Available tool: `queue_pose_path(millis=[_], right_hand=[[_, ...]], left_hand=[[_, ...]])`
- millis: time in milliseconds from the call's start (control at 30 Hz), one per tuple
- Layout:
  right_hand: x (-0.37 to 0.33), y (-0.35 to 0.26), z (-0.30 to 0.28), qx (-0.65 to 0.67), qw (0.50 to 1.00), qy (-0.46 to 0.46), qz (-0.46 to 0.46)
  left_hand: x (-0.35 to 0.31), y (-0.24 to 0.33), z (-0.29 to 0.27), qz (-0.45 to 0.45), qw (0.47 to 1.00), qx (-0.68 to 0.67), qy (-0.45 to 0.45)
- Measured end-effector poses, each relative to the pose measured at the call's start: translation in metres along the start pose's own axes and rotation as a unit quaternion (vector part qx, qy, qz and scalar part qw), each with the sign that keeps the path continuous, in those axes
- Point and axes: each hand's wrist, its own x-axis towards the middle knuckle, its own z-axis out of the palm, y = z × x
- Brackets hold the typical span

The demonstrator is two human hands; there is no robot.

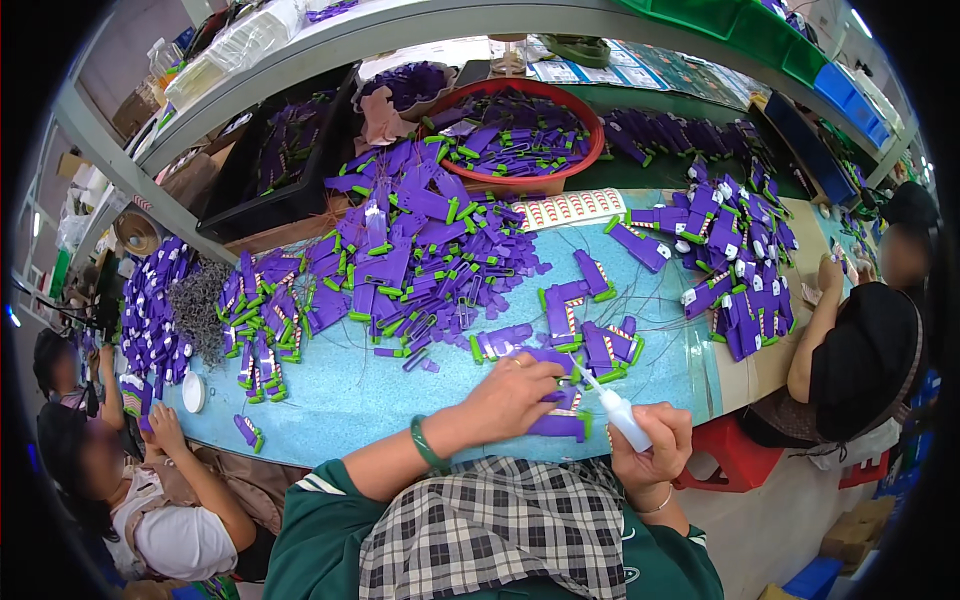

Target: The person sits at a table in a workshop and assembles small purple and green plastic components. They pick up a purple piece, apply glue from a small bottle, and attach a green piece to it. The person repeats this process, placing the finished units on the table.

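My right hand [655,448] is closed around a small white squeeze bottle [626,420], which tilts up to the left. Its thin nozzle points at a purple and green plastic part under the fingers of my left hand [510,398]. That hand grips the purple plastic part [548,357], mostly covered by the fingers. Just beyond my hands lie several loose purple parts with green ends and striped strips, among them one piece [608,350] close to the nozzle. Another such part [560,425] sits between my hands at the table's near edge.
A big heap of purple and green parts [430,240] covers the middle of the blue tabletop [340,410]. Behind it stands a red basin [590,120] filled with more. A sticker sheet [570,208] lies nearby. Right is another pile [740,270]. Co-workers sit at both sides.
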Motion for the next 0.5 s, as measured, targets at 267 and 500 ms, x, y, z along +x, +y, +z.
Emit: queue_pose_path(millis=[267,500], right_hand=[[0.0,0.004,0.006,0.021,1.0,-0.003,-0.001],[-0.002,0.0,0.008,0.026,0.999,-0.032,0.005]], left_hand=[[-0.032,-0.01,-0.051,-0.032,0.997,0.038,0.058],[-0.043,0.032,-0.022,-0.089,0.99,-0.042,-0.099]])
